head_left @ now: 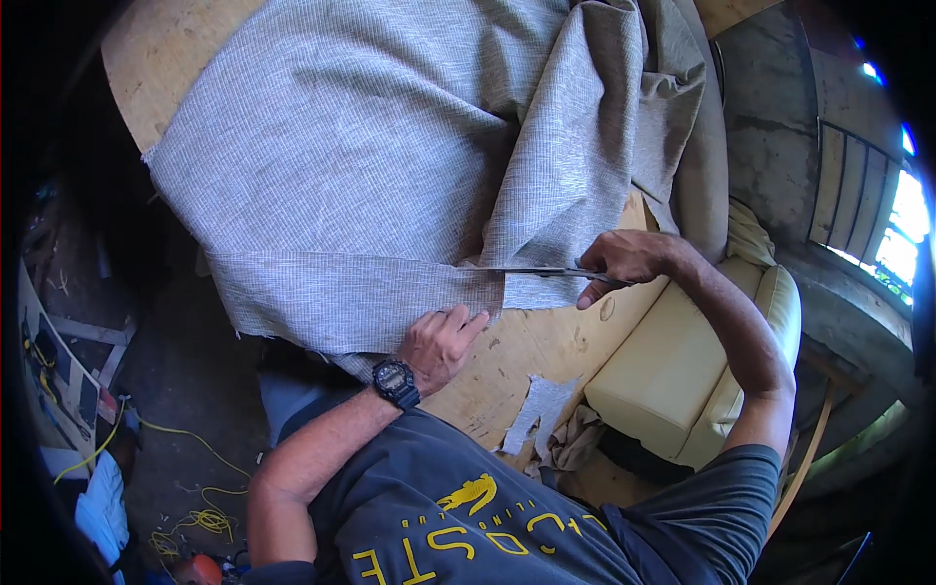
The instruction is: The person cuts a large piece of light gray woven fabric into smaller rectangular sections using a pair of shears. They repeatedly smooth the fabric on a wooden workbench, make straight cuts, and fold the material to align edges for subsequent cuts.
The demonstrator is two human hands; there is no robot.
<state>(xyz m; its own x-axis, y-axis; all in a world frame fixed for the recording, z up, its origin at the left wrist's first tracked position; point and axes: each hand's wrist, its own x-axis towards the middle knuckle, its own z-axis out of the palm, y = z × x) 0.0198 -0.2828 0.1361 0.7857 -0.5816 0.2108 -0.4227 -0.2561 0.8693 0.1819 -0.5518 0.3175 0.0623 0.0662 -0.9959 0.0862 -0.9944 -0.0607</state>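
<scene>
A large piece of grey woven fabric (341, 166) is spread over a plywood tabletop (517, 366), bunched into deep folds at the far right. My right hand (629, 261) is closed around the handles of a pair of scissors (546, 272), whose blades point left into the cloth. A cut runs along there, with a nearer strip (331, 292) lying in front of the main piece. My left hand (444, 343), a dark watch (395, 382) on its wrist, grips the near edge of that strip with curled fingers, just left of the blades.
A pale yellow upholstered seat (673, 361) stands at the right, beside the table. Fabric scraps (539, 414) lie near my body. On the dark floor at left are a tangled yellow cord (210, 522) and a light blue cloth (102, 507). A barred window (897, 234) is at far right.
</scene>
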